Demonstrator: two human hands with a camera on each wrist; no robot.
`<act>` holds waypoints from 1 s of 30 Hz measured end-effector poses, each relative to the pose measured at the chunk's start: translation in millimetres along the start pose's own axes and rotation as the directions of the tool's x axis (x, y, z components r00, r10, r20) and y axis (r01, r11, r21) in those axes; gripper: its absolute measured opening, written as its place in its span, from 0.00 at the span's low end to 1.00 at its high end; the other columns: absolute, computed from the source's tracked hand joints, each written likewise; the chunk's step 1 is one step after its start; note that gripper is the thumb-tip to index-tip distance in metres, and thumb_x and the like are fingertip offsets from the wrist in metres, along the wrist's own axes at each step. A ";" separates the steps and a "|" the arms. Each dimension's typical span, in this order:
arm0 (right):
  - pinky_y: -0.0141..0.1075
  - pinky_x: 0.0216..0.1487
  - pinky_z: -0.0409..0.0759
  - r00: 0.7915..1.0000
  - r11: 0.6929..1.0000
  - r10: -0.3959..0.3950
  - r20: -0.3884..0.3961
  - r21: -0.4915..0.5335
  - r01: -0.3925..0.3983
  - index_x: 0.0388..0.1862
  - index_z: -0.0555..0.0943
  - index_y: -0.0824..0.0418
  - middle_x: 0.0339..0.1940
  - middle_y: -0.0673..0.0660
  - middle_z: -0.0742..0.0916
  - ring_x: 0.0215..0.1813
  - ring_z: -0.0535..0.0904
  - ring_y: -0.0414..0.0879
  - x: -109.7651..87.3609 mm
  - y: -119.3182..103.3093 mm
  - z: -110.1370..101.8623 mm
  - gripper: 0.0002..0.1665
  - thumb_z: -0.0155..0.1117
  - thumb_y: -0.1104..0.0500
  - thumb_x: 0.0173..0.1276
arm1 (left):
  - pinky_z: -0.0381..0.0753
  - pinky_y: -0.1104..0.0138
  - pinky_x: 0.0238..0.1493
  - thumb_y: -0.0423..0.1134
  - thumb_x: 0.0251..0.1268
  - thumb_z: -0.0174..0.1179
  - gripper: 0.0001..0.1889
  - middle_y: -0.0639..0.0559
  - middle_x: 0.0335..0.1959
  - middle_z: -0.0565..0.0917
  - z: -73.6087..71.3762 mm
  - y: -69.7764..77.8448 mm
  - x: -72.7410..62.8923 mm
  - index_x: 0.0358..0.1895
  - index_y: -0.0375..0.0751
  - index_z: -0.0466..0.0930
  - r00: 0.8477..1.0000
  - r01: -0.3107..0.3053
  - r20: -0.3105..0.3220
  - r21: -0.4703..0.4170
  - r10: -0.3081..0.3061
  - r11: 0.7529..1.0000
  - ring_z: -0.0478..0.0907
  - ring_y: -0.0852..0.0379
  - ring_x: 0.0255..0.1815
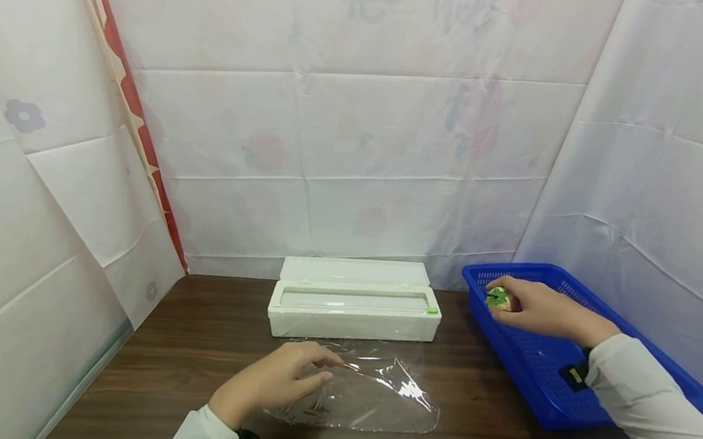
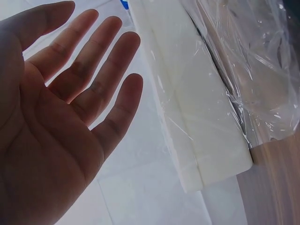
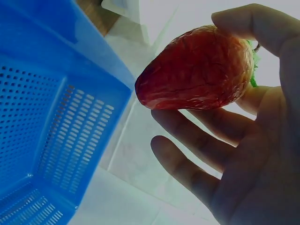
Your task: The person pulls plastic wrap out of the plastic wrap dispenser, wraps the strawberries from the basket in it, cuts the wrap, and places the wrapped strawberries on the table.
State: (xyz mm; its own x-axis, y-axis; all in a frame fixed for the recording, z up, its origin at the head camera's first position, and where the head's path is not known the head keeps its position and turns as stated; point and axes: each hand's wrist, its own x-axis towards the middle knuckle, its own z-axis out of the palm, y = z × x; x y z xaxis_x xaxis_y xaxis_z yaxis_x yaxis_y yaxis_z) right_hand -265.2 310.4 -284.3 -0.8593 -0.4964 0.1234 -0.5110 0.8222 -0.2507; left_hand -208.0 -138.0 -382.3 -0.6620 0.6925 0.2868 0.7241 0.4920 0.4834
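My right hand (image 1: 539, 310) holds a red strawberry (image 3: 199, 70) between thumb and fingers, over the far left part of the blue basket (image 1: 559, 415) in the head view. The strawberry's green leaves face the palm in the right wrist view, and its surface looks shiny and wrinkled. My left hand (image 1: 283, 379) has its fingers spread loosely and holds nothing. It hovers over the left side of a sheet of clear cling film (image 1: 374, 407) on the table. The film reaches from the front of a white cling film box (image 1: 352, 326), whose lid stands up.
The dark wooden table (image 1: 193, 345) backs onto white printed cloth walls (image 1: 364, 131). A green slider (image 1: 432, 310) sits at the right end of the box's cutter strip. The basket's raised rim stands to the right of the film.
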 end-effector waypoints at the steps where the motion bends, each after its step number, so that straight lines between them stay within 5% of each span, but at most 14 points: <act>1: 0.36 0.32 0.75 1.000 1.000 -0.002 -0.003 0.003 0.002 0.64 0.75 0.63 0.36 0.48 0.81 0.33 0.73 0.40 0.6 -1.3 0.6 0.28 0.66 0.49 0.71 | 0.80 0.60 0.55 0.41 0.78 0.55 0.13 0.54 0.53 0.84 -0.5 -0.2 -0.5 0.57 0.40 0.82 1.000 0.000 -0.003 0.003 0.000 1.000 0.81 0.56 0.53; 14: 0.34 0.31 0.75 1.000 0.998 -0.005 -0.010 0.068 0.006 0.67 0.70 0.65 0.35 0.48 0.81 0.30 0.74 0.39 10.6 -23.6 9.2 0.38 0.64 0.40 0.71 | 0.82 0.55 0.53 0.37 0.76 0.57 0.13 0.55 0.52 0.85 -11.0 -7.6 -5.2 0.57 0.41 0.82 0.998 0.048 -0.030 -0.032 -0.049 0.998 0.80 0.61 0.52; 30: 0.34 0.35 0.77 0.994 0.992 -0.098 -0.039 0.076 0.101 0.59 0.77 0.59 0.37 0.45 0.82 0.35 0.75 0.41 21.6 -36.5 26.1 0.30 0.68 0.40 0.68 | 0.82 0.57 0.53 0.39 0.76 0.57 0.11 0.53 0.51 0.86 -21.7 -14.2 -12.3 0.55 0.45 0.83 0.991 0.089 -0.094 -0.031 -0.092 0.996 0.81 0.60 0.51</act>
State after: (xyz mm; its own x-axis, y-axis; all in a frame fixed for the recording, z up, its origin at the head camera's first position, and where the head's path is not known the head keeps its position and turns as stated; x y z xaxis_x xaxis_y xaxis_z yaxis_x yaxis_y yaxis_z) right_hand -264.6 262.4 -297.5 -0.8052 -0.5634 0.1849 -0.5919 0.7445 -0.3090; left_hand -214.4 -164.9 -374.7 -0.7410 0.5917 0.3175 0.6556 0.5353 0.5325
